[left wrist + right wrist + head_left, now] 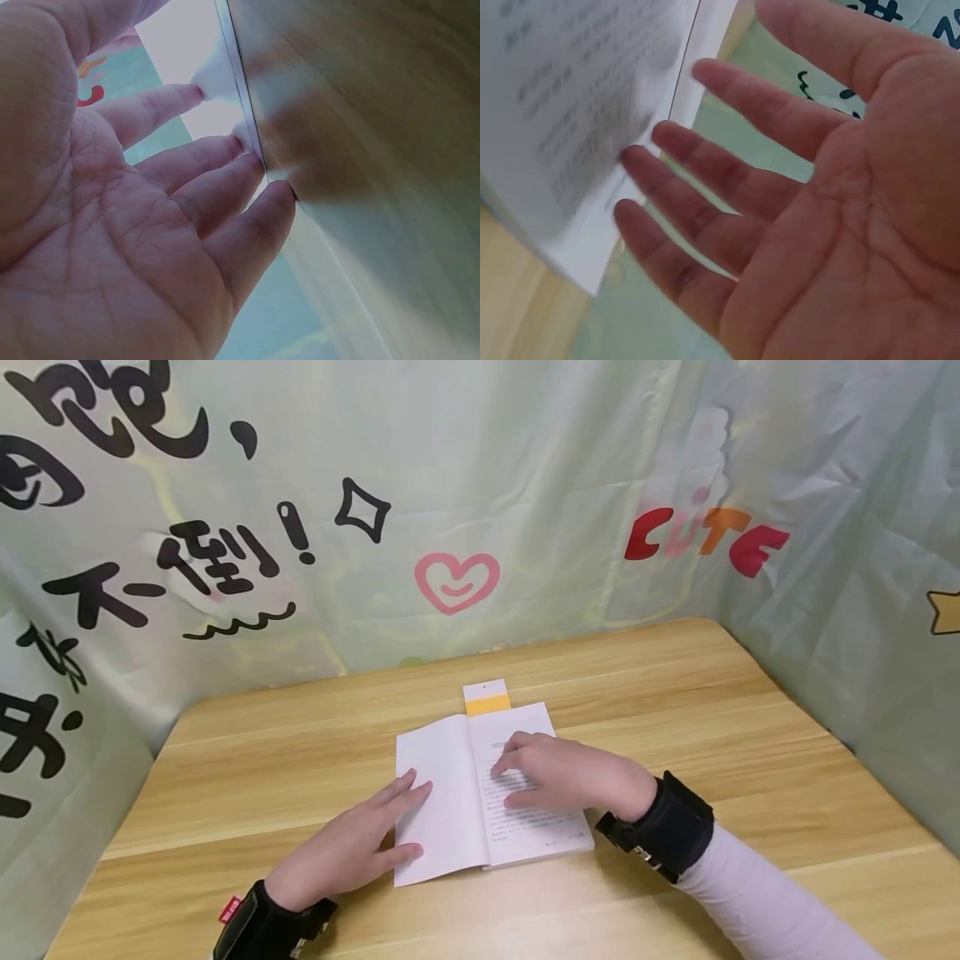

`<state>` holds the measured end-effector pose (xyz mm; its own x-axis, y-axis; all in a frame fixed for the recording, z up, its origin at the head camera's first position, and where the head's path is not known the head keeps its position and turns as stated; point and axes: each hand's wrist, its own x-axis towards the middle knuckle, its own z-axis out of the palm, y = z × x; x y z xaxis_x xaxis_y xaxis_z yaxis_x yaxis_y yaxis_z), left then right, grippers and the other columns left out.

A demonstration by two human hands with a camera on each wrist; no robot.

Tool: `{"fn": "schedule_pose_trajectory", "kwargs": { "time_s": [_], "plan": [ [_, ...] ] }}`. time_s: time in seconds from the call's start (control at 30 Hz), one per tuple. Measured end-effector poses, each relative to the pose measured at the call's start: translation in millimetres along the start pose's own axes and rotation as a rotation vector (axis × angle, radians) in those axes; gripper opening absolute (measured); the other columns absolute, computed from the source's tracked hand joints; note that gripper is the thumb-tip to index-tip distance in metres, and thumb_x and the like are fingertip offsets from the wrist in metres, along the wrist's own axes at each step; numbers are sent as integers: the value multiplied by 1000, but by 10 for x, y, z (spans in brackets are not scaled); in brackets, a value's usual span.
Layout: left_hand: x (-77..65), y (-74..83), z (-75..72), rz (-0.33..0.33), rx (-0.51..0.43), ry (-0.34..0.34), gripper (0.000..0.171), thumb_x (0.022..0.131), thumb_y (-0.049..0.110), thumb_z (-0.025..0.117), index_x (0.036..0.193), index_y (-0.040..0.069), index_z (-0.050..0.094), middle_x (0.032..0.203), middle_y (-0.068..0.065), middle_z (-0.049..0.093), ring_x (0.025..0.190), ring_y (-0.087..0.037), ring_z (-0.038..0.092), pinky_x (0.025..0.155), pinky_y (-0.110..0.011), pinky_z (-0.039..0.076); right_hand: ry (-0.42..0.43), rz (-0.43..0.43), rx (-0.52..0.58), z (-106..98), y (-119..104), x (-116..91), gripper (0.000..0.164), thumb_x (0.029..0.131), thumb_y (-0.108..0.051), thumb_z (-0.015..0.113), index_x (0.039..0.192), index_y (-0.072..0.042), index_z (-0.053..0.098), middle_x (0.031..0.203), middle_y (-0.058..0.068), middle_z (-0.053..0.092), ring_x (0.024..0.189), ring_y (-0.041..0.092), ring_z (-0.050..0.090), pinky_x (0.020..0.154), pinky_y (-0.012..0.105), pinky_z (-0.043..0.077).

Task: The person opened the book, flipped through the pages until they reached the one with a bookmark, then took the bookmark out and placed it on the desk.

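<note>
An open book [442, 802] lies on the table, its left page blank and its right page printed with lines of text. My left hand [352, 843] rests at the left page's outer edge, fingers spread and fingertips on the paper. In the left wrist view the fingertips [279, 189] meet the book's edge close to the wood. Over the printed page [592, 97] is my right hand [570, 772], its fingers loosely bent and apart, holding nothing. A white and yellow card [487, 697] sticks out past the book's top edge.
The wooden table [262, 760] runs back to a pale fabric curtain [540, 485] with printed lettering and a pink heart [457, 583]. Curtain also closes off the left and right sides. Black bands [663, 827] wrap both wrists.
</note>
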<state>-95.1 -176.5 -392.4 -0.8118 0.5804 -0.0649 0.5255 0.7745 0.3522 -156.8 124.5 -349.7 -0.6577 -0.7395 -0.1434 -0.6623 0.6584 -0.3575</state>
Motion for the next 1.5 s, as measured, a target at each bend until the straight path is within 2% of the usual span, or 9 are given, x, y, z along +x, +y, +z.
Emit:
{"fn": "schedule_pose_trajectory", "kwargs": {
  "time_s": [0.13,0.3,0.53,0.6,0.7,0.8,1.03,1.2,1.5],
  "plan": [
    [-4,-12,19,9,2,1,71,93,42,61,152,15,34,155,-13,23,135,-25,33,99,-44,39,0,54,-33,-73,52,-47,39,90,-35,67,123,-14,67,125,3,55,108,16,53,89,29,45],
    [3,-13,23,8,8,6,71,93,42,61,152,15,34,155,-12,23,134,-25,34,99,-43,40,16,84,-48,-193,159,-105,41,91,-32,67,123,-6,67,118,9,58,99,17,55,85,31,46],
    [-14,-7,10,-5,13,-8,71,93,43,61,152,15,34,155,-12,23,136,-25,32,99,-44,39,-12,136,-75,-306,301,-163,37,91,-33,66,113,-3,70,107,8,62,93,18,54,83,34,45],
    [-21,-9,9,-7,17,-8,71,93,43,61,152,15,33,155,-12,23,136,-25,31,100,-44,39,-17,164,-74,-325,325,-174,34,91,-34,66,109,-5,71,99,6,61,87,17,53,78,33,45],
    [-29,-10,11,-5,17,0,71,93,42,61,152,15,34,155,-13,23,136,-25,31,100,-44,39,-26,201,-50,-331,353,-179,26,91,-34,65,92,-9,71,75,-2,49,68,13,45,62,28,38],
    [-19,-4,19,6,15,10,71,93,42,61,152,14,34,155,-13,24,136,-25,31,100,-43,39,-33,232,-23,-325,370,-193,24,92,-33,65,78,-13,66,64,-5,29,56,10,30,53,26,26],
    [-27,-11,38,13,7,12,71,93,42,61,152,14,34,155,-13,24,136,-25,32,100,-43,39,-39,246,17,-271,412,-203,27,91,-30,67,74,-9,66,61,-5,24,53,9,22,51,25,21],
    [-38,3,38,21,0,6,70,93,41,61,152,13,34,154,-14,24,135,-26,32,100,-43,39,-41,256,0,-211,432,-193,29,90,-32,67,69,-13,62,60,-5,28,53,9,27,50,24,23],
    [-35,-6,27,21,8,13,70,93,42,61,152,14,34,155,-13,24,135,-25,33,99,-43,40,-53,293,-27,-216,414,-162,27,91,-35,66,75,-13,66,60,-6,35,53,9,34,50,24,26]
  ]
}}
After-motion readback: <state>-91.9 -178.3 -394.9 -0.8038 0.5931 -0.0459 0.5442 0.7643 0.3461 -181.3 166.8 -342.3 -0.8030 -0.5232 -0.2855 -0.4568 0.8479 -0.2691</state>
